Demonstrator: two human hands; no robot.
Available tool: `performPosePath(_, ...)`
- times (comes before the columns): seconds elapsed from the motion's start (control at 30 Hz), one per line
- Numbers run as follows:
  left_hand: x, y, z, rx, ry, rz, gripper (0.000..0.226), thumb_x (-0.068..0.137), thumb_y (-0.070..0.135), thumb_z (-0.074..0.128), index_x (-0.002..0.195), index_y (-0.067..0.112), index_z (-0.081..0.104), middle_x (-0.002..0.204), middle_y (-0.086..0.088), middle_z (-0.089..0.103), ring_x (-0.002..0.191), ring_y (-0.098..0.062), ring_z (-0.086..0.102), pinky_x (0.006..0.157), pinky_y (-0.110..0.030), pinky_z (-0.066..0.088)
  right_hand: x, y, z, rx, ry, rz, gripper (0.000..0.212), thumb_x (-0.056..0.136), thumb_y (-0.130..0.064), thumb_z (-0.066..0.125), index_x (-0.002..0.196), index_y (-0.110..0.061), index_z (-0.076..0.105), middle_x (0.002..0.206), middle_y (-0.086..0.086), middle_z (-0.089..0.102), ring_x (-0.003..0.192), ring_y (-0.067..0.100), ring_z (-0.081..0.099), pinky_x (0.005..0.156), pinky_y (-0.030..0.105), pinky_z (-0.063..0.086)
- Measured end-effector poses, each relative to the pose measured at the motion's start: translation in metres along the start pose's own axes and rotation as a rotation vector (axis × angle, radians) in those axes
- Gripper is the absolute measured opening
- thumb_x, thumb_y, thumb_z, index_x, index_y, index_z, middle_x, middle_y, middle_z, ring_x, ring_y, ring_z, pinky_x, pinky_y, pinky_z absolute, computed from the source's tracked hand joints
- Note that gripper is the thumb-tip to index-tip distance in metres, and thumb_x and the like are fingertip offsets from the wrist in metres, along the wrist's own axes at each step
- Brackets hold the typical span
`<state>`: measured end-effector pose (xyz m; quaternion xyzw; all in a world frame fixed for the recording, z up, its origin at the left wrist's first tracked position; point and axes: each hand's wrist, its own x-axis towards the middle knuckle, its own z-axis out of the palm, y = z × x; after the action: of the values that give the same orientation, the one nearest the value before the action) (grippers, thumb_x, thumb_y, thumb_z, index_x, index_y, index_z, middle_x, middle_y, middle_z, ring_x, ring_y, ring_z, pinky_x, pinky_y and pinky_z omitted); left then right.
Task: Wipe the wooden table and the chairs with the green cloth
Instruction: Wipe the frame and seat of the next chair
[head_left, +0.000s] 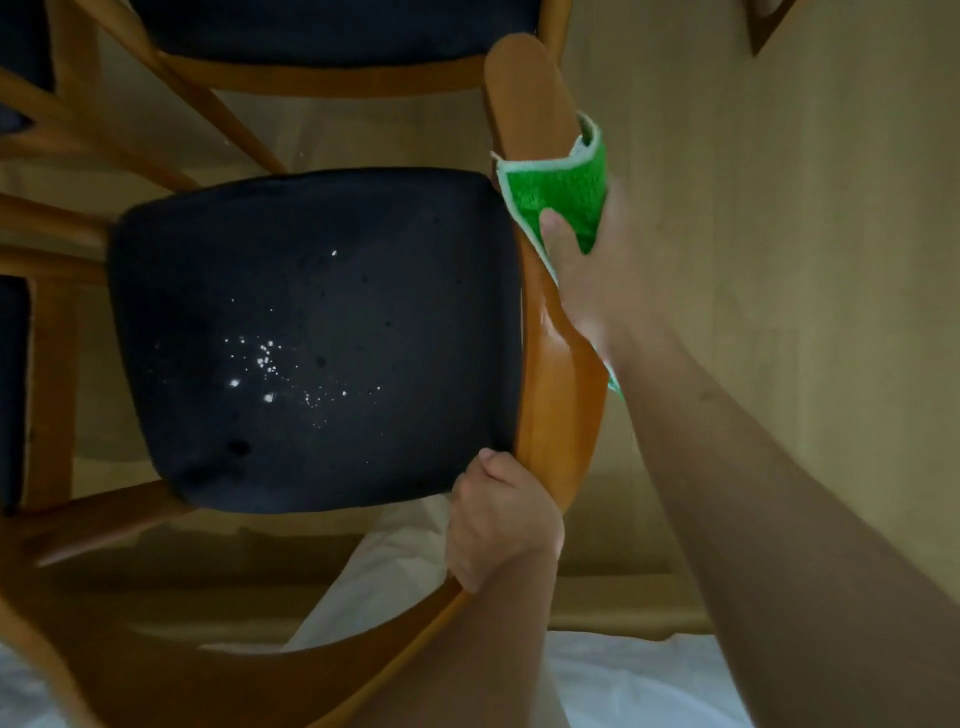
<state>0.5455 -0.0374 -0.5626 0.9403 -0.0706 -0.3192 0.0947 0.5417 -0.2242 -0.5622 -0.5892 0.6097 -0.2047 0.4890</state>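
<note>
I look straight down on a wooden chair with a dark padded seat (311, 332) that has pale specks on it. Its curved wooden backrest (558, 374) runs along the right side of the seat. My right hand (592, 275) grips the green cloth (556, 192), which is wrapped around the upper part of the backrest, thumb on top of the cloth. My left hand (498, 525) curls round the lower end of the same backrest rail.
A second chair with a dark seat (332, 26) stands further away at the top. More wooden chair frames (62, 218) crowd the left edge. Pale wooden floor (753, 260) lies to the right. White fabric (623, 686) shows at the bottom.
</note>
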Motion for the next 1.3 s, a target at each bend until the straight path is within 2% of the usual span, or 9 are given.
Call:
performPosePath(0.17,0.002,0.002,-0.004,0.012,-0.096,-0.019,0.06,0.089,0.05,0.005,0.088,0.028,0.061,0.082,0.005,0.061,0.075,-0.011,0.056,0.073,-0.032,0.046,-0.081,0.028,0.009,-0.132,0.141,0.09,0.051,0.089,-0.05,0.05,0.129,-0.02,0.046,0.102,-0.014,0.052,0.095,-0.003,0.054,0.074,0.002,0.037)
performPosePath(0.3,0.003,0.006,-0.009,0.005,-0.172,-0.068,0.051,0.096,0.041,0.014,0.113,0.027,0.061,0.114,0.0,0.061,0.099,-0.019,0.054,0.081,-0.033,0.037,-0.115,0.031,0.015,-0.256,0.168,0.129,0.065,0.091,-0.048,0.049,0.14,-0.01,0.035,0.118,-0.002,0.051,0.107,0.001,0.051,0.084,0.004,0.035)
performPosePath(0.43,0.003,0.009,-0.014,-0.011,-0.188,-0.069,0.041,0.091,0.043,0.013,0.087,0.034,0.053,0.094,0.006,0.058,0.072,-0.008,0.041,0.067,-0.029,0.029,-0.094,0.014,0.016,-0.506,0.094,0.115,0.086,0.088,-0.054,0.044,0.154,-0.01,0.009,0.152,0.016,0.027,0.135,0.032,0.034,0.105,0.05,0.039)
performPosePath(0.7,0.0,0.008,-0.01,-0.015,-0.056,-0.019,0.03,0.096,0.042,0.023,0.068,0.04,0.035,0.059,0.021,0.031,0.055,0.01,0.029,0.053,-0.014,0.018,0.006,-0.031,0.02,-0.968,-0.017,-0.186,0.08,0.098,-0.055,0.03,0.154,-0.007,-0.001,0.161,0.019,-0.005,0.146,0.044,0.003,0.115,0.051,0.017)
performPosePath(0.83,-0.001,0.004,0.0,0.0,0.052,-0.025,0.039,0.092,0.047,0.014,0.07,0.036,0.043,0.059,0.015,0.045,0.05,0.002,0.039,0.052,-0.018,0.025,0.063,-0.053,0.023,-1.0,-0.067,-0.319,0.075,0.099,-0.054,0.025,0.155,-0.012,-0.001,0.162,0.013,-0.004,0.146,0.042,-0.001,0.116,0.052,0.015)
performPosePath(1.0,0.0,0.009,0.006,-0.009,0.292,0.054,0.037,0.092,0.034,0.036,0.057,0.03,0.05,0.053,0.018,0.032,0.042,0.009,0.018,0.051,-0.007,0.012,0.06,-0.055,0.024,-1.054,-0.114,-0.419,0.066,0.101,-0.046,0.023,0.156,-0.015,0.005,0.163,0.009,0.0,0.148,0.038,-0.002,0.114,0.054,0.02)
performPosePath(1.1,0.002,0.005,0.003,0.034,0.312,0.14,0.032,0.09,0.034,0.04,0.059,0.034,0.047,0.054,0.022,0.023,0.045,0.015,0.008,0.052,-0.004,0.006,0.019,-0.035,0.02,-1.123,-0.217,-0.522,0.059,0.101,-0.043,0.025,0.153,-0.015,0.023,0.163,0.007,0.01,0.149,0.032,0.002,0.115,0.058,0.007)
performPosePath(1.2,0.004,0.008,-0.002,0.052,0.168,0.099,0.033,0.091,0.041,0.035,0.06,0.039,0.024,0.05,0.022,0.004,0.04,0.012,0.004,0.049,-0.005,0.001,-0.022,-0.022,0.025,-1.092,-0.361,-0.593,0.055,0.101,-0.04,0.026,0.146,-0.012,0.041,0.156,0.007,0.031,0.148,0.026,0.014,0.117,0.054,0.004)
performPosePath(1.3,0.006,0.001,-0.005,0.019,-0.168,-0.069,0.038,0.088,0.05,0.02,0.057,0.031,0.033,0.049,0.018,0.027,0.04,0.006,0.028,0.043,-0.011,0.015,-0.047,-0.023,0.042,-0.973,-0.406,-0.562,0.057,0.099,-0.041,0.022,0.143,-0.012,0.046,0.151,0.006,0.041,0.145,0.024,0.025,0.118,0.046,-0.001)
